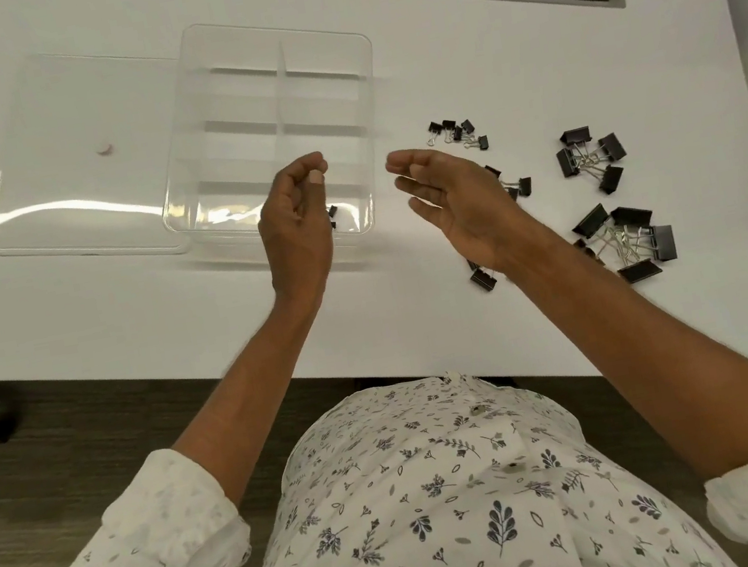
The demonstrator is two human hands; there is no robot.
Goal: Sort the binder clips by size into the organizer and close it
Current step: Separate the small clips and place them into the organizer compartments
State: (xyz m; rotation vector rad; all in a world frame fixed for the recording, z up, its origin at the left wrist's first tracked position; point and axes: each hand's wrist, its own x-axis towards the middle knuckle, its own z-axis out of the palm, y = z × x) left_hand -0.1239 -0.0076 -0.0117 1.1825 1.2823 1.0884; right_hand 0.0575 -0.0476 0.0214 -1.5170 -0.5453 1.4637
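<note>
Perhaps empty: left hand [299, 231] over organizer [368, 101] edge.

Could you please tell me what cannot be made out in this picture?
Head view:
Whether the left hand pinches a clip: its curled fingers hide that.
How many small clips lie in the organizer: the left hand covers them.
The medium clips' count: the right hand covers some.

The table [525, 75] is lit brightly and evenly from above, glare is seen on the lid [68, 210], shadows are soft, and edges are bent by the wide lens.
</note>
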